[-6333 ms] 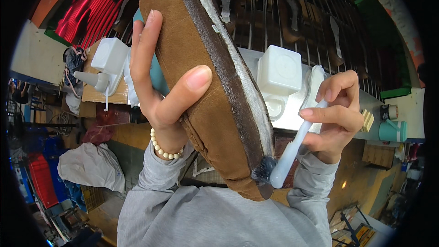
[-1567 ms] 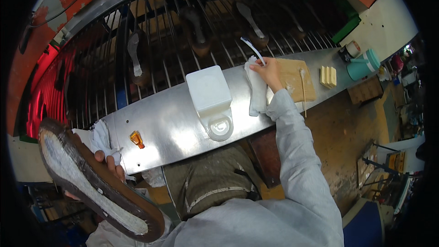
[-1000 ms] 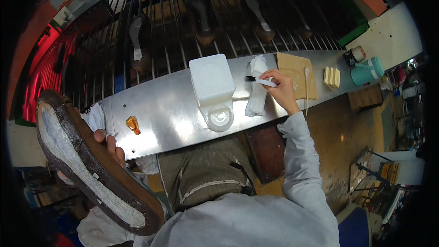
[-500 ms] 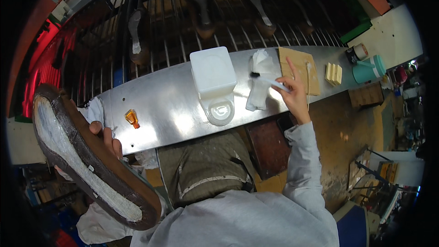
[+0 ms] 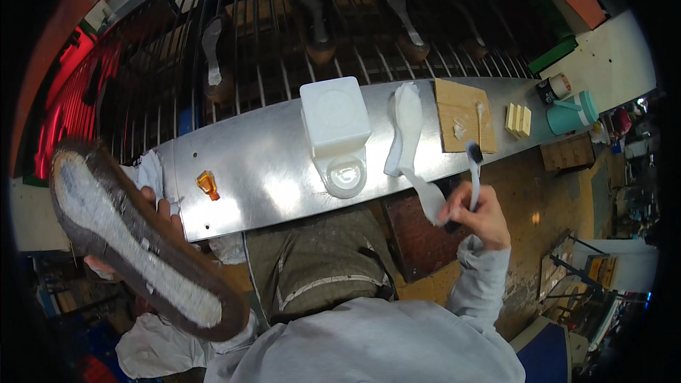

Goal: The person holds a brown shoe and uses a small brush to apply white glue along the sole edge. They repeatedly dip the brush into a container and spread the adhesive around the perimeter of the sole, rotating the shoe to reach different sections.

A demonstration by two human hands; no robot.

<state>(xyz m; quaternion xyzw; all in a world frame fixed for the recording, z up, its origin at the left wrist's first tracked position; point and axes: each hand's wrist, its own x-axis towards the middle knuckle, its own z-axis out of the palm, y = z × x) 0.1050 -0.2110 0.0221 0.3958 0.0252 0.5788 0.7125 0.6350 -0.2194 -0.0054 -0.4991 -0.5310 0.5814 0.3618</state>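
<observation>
Your left hand (image 5: pixel 159 213) grips the shoe (image 5: pixel 138 241) sole-up while your right-hand fingers (image 5: pixel 482 214) pinch the brush (image 5: pixel 474 170) off the bench's (image 5: pixel 269 170) front edge, so brushing the sole seems next.

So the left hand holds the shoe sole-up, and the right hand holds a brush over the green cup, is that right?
Not quite. The head view shows the right hand holding the brush near the metal shelf's front edge, below the wooden board; the green cup stands well off to the right. The left hand does hold the shoe sole-up.
</observation>
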